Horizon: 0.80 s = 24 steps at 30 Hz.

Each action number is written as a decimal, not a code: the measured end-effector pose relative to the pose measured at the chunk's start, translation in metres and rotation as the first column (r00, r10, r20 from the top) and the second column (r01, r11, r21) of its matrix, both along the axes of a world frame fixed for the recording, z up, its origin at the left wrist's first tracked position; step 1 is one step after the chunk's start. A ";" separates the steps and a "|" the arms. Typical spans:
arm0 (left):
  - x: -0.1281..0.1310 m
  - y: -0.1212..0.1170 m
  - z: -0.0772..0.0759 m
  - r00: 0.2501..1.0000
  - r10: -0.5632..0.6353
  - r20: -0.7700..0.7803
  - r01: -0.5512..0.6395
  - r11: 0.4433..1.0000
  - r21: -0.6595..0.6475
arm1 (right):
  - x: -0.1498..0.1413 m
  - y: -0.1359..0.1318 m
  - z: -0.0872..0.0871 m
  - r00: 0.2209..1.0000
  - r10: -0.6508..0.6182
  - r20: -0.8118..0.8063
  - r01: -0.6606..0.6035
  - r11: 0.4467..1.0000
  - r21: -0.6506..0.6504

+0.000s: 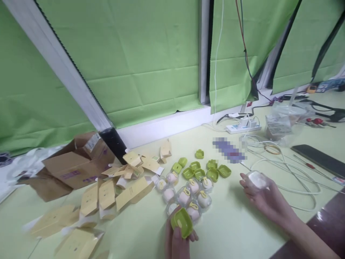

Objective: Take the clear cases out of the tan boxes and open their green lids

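Observation:
My left hand (180, 242), low in the middle, is closed around a small green plastic tray (185, 220), its hollow side showing. On the right, my right hand (265, 196) holds a clear, whitish plastic shell (256, 179) on its fingers. Just beyond my left hand sits a cluster of clear-shelled pink rounded items (184, 196) with yellow loops on top. Behind the cluster lie several more green trays (199, 174), some with the hollow side up.
Open yellow cartons (90, 199) spread across the left, before a brown cardboard box (78, 165) and a black cylinder (113, 144). At right are white cables (289, 172), a power strip (242, 127), a dark phone (320, 158) and a clear plastic bag (283, 122). Green blinds (151, 54) hang behind.

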<state>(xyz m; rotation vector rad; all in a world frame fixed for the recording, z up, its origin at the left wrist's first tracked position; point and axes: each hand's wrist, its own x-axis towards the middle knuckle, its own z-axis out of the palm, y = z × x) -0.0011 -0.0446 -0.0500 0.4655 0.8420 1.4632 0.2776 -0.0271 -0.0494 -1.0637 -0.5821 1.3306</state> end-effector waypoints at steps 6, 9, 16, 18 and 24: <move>0.037 0.005 0.006 0.999 -0.004 0.036 0.009 0.993 -0.120 | 0.000 -0.002 -0.007 0.701 0.060 0.710 -0.013 0.997 -0.072; 0.048 0.009 0.013 1.000 -0.029 -0.004 0.029 0.989 -0.144 | -0.007 -0.001 0.000 0.408 0.094 0.908 -0.117 0.992 -0.050; 0.054 0.020 0.026 0.995 -0.081 0.063 0.090 0.982 -0.168 | -0.026 0.007 0.016 0.107 0.017 0.994 -0.380 0.925 0.025; 0.055 0.021 0.032 0.991 -0.129 0.044 0.134 0.981 -0.137 | -0.027 0.006 0.018 0.181 0.079 0.980 -0.396 0.918 -0.001; 0.062 0.026 0.042 0.961 -0.277 -0.006 0.269 0.938 -0.219 | -0.016 0.013 0.018 0.372 0.078 0.925 -0.453 0.885 0.107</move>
